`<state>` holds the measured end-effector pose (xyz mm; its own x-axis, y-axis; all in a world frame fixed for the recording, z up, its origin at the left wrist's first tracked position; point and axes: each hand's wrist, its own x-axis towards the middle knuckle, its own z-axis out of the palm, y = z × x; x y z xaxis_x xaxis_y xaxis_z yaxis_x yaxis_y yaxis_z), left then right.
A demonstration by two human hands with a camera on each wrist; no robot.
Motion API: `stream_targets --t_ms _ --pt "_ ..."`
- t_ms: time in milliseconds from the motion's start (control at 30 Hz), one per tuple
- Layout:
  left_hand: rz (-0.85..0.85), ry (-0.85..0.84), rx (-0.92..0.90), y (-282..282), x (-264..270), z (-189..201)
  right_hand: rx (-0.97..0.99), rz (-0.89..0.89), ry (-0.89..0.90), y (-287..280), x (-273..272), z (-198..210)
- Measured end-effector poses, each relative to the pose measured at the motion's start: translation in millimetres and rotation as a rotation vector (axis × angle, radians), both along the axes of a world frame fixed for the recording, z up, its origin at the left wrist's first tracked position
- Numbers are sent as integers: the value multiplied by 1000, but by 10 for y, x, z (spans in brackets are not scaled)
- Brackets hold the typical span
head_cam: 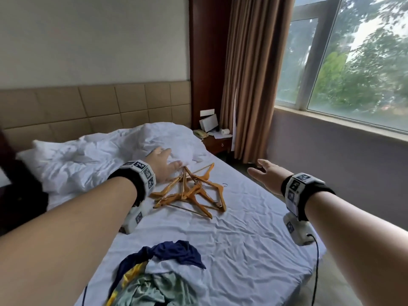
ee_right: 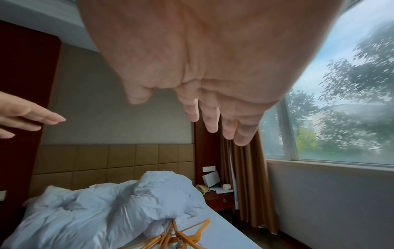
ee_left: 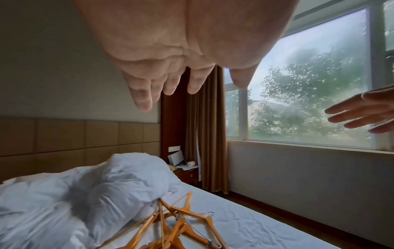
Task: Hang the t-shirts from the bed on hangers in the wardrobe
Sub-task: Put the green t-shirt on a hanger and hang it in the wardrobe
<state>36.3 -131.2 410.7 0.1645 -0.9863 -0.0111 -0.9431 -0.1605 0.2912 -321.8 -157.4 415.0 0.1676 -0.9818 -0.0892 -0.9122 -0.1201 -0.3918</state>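
Observation:
Several wooden hangers [head_cam: 189, 192] lie in a tangled heap on the white bed sheet [head_cam: 242, 228], also seen at the bottom of the left wrist view as hangers [ee_left: 170, 230] and in the right wrist view as hangers [ee_right: 181, 237]. A pile of t-shirts [head_cam: 159, 274], navy, yellow and green, lies at the near end of the bed. My left hand [head_cam: 162, 163] reaches out above the hangers with straight fingers and holds nothing. My right hand [head_cam: 268, 173] hovers beyond the bed's right edge, fingers spread and empty. No wardrobe shows.
A crumpled white duvet [head_cam: 106, 157] fills the head of the bed below a tan padded headboard [head_cam: 92, 107]. A nightstand [head_cam: 217, 141] with a phone stands beside brown curtains [head_cam: 254, 80]. A large window [head_cam: 353, 58] fills the right wall.

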Motion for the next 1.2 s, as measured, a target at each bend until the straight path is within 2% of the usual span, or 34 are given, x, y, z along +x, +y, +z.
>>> stream_targets --t_ms 100,233,500,700,833,967,1200 --pt "78 13 16 -122 -13 -38 48 63 -23 -427 90 -127" --pt "178 3 105 -219 32 -304 129 141 -13 -826 245 -470" --pt "257 78 181 -297 336 -947 235 185 51 -1265 643 -1047" --pt "255 143 207 -715 429 -1336 269 234 127 -1414 921 -1157" --pt "270 171 204 -1185 358 -1477 255 132 147 -1710 755 -1168" --pt "187 219 240 -1494 192 -1661 246 64 171 -1931 464 -1253" --pt "198 202 324 -1711 95 -2093 320 101 199 -2407 352 -1723"
